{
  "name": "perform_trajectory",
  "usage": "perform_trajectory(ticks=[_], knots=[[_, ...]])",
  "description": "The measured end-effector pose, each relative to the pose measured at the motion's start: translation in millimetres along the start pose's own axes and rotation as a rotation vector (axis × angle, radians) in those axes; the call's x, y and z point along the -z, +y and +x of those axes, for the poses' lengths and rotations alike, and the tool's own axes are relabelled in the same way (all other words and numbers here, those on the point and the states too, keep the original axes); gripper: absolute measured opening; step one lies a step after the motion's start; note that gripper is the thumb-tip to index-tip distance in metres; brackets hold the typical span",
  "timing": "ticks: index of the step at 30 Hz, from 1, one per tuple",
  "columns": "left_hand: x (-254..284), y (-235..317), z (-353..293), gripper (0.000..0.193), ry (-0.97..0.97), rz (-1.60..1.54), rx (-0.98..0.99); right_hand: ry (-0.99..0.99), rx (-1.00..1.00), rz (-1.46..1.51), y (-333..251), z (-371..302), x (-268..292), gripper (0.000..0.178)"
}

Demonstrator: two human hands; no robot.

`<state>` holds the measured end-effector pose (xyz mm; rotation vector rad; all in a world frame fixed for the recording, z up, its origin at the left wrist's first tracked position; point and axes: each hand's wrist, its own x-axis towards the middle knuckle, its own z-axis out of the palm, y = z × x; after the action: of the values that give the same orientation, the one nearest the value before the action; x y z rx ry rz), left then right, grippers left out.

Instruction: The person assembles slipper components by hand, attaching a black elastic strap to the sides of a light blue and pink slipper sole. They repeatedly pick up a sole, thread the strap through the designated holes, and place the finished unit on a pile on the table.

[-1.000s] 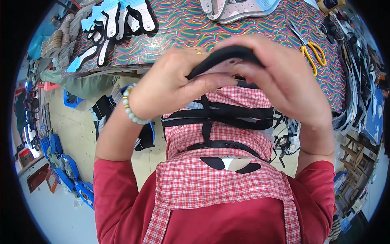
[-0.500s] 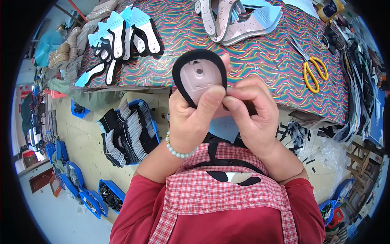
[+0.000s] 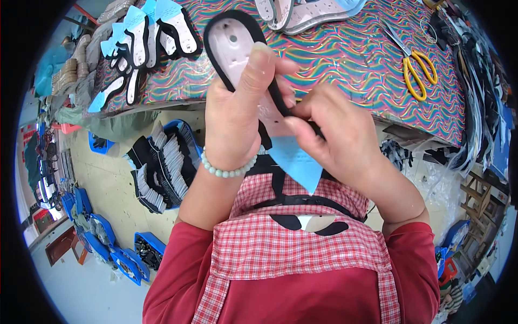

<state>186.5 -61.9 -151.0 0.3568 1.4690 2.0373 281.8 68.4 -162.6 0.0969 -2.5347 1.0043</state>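
A shoe insole (image 3: 227, 48) with a pale pink heel, a pointed light-blue front and black edging round its heel is tilted in front of me, heel up and away. My left hand (image 3: 237, 108) grips it by the middle, thumb across the top face and fingers behind the far edge. At the insole's right side, my right hand (image 3: 342, 132) is closed, thumb and forefinger pinching the black edging strip (image 3: 278, 97). Part of the strip runs under the right fingers and is hidden there.
On the patterned table are edged insoles (image 3: 137, 40) at left, a stack of insoles (image 3: 318, 16) at the back and yellow-handled scissors (image 3: 415, 67) at right. Dark strips (image 3: 475, 97) hang off the right end. A blue crate (image 3: 175, 127) of stacked black-and-grey pieces stands on the floor.
The insole has swung up and left with my left hand, its blue front now showing. My right hand has moved along its right edge, still pinching the edging.
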Motion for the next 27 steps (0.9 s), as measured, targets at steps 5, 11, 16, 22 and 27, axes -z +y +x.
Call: perform_trajectory(ticks=[5, 11, 16, 22, 27], knots=[[0, -14, -23, 0.037, -0.126, 0.097, -0.109, 0.110, -0.070, 0.359, 0, -6, -3, 0.014], [9, -16, -18, 0.032, 0.059, 0.181, -0.221, -0.071, -0.374, 0.468, 3, -25, -11, 0.020], [8, -3, -5, 0.034, -0.098, 0.209, -0.041, -0.176, -0.392, 0.474, 13, 0, -7, 0.019], [34, -22, 15, 0.037, -0.319, 0.085, -0.020, -0.033, -0.261, 0.292, 11, 3, -19, 0.026], [77, 2, 10, 0.033, -0.468, 0.222, 0.426, -0.312, -0.081, 0.159, 54, -13, 16, 0.028]])
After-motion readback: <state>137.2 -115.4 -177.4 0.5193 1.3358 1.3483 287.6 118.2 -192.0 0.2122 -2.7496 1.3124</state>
